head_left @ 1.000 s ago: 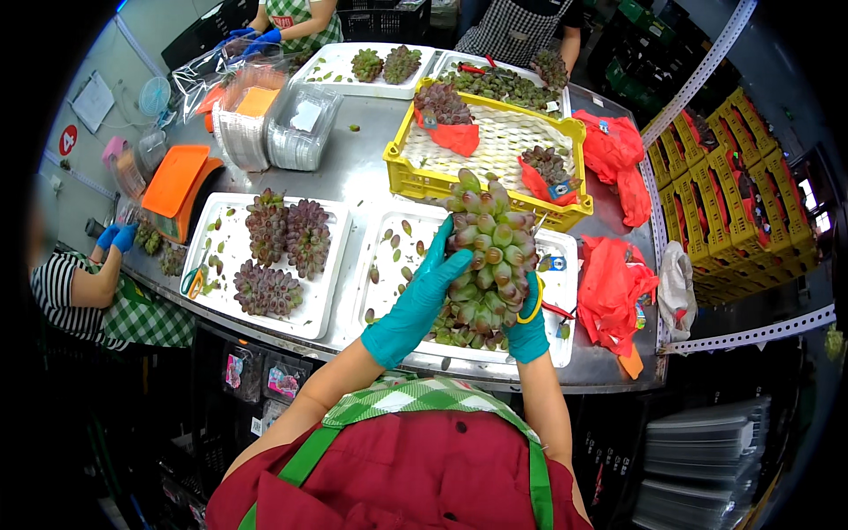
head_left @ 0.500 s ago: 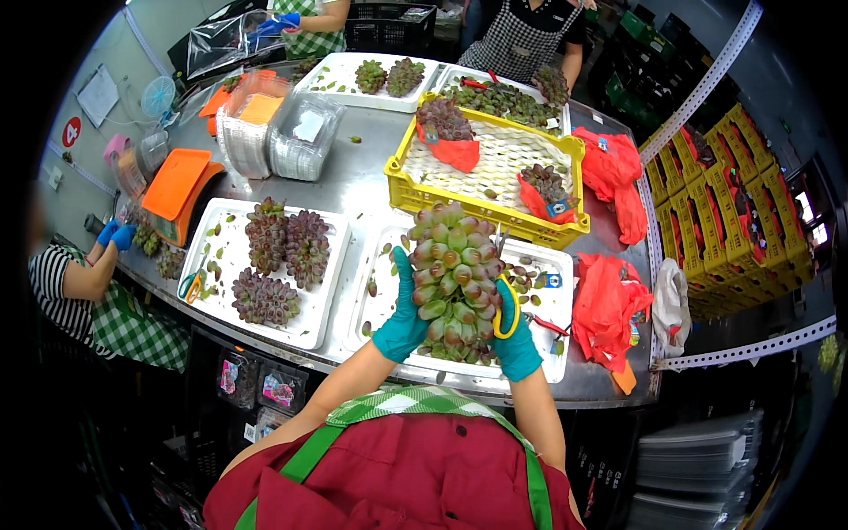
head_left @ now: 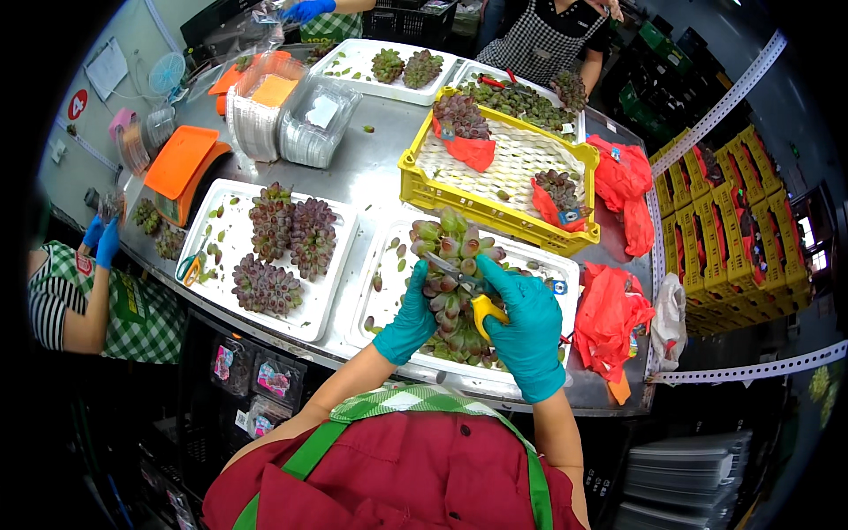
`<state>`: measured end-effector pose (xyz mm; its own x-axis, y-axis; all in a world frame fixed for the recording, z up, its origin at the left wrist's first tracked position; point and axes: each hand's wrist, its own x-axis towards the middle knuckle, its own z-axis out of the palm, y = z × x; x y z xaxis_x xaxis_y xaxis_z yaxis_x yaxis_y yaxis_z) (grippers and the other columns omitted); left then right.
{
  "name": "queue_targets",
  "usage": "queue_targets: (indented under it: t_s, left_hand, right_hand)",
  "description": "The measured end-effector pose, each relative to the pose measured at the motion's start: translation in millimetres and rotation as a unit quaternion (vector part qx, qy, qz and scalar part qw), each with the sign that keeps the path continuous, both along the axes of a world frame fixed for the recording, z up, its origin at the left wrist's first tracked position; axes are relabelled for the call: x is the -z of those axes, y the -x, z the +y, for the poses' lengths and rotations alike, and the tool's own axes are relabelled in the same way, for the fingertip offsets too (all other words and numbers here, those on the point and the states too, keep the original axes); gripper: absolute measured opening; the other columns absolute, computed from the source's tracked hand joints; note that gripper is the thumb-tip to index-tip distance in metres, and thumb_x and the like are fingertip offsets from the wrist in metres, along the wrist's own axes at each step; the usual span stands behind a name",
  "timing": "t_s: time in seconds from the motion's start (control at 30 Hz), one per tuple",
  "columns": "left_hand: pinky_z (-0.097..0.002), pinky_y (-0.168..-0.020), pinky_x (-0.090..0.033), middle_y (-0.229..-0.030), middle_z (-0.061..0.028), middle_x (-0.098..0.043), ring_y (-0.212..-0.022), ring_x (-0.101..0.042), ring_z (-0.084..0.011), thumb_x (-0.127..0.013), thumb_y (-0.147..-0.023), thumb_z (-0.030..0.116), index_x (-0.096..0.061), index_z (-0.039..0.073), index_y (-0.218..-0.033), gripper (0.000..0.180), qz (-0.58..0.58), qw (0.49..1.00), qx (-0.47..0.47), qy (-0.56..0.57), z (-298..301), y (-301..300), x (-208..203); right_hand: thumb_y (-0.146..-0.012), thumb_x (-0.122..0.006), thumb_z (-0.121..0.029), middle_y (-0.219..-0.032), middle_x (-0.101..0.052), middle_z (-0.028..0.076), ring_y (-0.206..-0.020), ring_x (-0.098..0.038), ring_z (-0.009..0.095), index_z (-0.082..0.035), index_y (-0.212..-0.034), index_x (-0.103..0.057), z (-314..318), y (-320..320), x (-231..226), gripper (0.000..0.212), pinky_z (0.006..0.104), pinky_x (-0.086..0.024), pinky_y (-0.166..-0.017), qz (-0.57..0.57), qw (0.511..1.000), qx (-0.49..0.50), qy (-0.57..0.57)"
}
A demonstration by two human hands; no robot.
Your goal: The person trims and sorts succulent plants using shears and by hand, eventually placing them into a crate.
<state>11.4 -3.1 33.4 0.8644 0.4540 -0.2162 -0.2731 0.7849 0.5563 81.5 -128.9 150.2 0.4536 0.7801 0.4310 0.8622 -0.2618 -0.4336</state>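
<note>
A bunch of elongated green and purple grapes [head_left: 452, 237] is held up over a white tray [head_left: 369, 305]. My left hand [head_left: 406, 316] is closed around its left side, fingers partly behind it. In my right hand [head_left: 527, 329] is a pair of yellow-handled scissors [head_left: 488, 311]. Their blades lie across the front of the bunch, pointing up and to the left; whether they touch a berry, I cannot tell. My right fingertips reach the upper right of the bunch, and the right hand hides its lower right part. Loose grapes lie on the tray around it.
To the left, another white tray [head_left: 225, 247] bears three grape bunches and orange-and-teal scissors [head_left: 189, 270]. Beyond the bunch stands a yellow crate [head_left: 477, 210]. Red bags [head_left: 611, 316] lie at right. Clear plastic boxes [head_left: 320, 124] and an orange scale [head_left: 181, 163] stand farther left. Co-workers stand around the table.
My right hand has moved from the bunch's right side to its front, bringing the scissors from upright to slanting across the grapes. The bunch stays in my left hand. The view has shifted slightly.
</note>
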Motion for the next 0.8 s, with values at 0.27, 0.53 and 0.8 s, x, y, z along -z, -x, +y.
queue_targets:
  t_s: [0.27,0.53,0.8]
  left_hand:
    - [-0.0183,-0.038,-0.036,-0.076,0.0029,-0.059,-0.047,-0.039,-0.0029,-0.054,-0.079,0.051,-0.054,0.009,-0.108,0.051,0.034,0.999,0.010,0.037,-5,3,27]
    - [-0.0226,-0.053,-0.048,-0.092,-0.0021,-0.061,-0.066,-0.054,-0.0073,-0.056,-0.080,0.046,-0.048,0.011,-0.116,0.051,0.065,0.992,0.058,0.096,-2,8,43]
    - [-0.0393,-0.091,-0.044,-0.119,-0.0122,-0.050,-0.105,-0.052,-0.0227,-0.046,-0.083,0.051,-0.037,0.008,-0.127,0.062,-0.059,0.989,0.072,0.117,-5,14,16]
  right_hand:
    - [-0.060,-0.070,-0.012,-0.088,-0.058,0.005,-0.079,-0.054,0.023,-0.014,-0.126,-0.043,0,5,8,0.071,0.0341,-0.042,-0.067,-0.025,0.989,0.012,0.144]
    - [-0.064,-0.067,-0.011,-0.083,-0.060,0.008,-0.072,-0.057,0.025,-0.012,-0.117,-0.048,1,2,17,0.056,0.0365,-0.046,-0.063,0.090,0.991,-0.001,0.096]
    - [-0.070,-0.060,-0.006,-0.076,-0.060,0.011,-0.067,-0.059,0.023,-0.010,-0.113,-0.050,-16,-3,-1,0.045,0.0317,-0.046,-0.060,0.265,0.961,0.078,0.018]
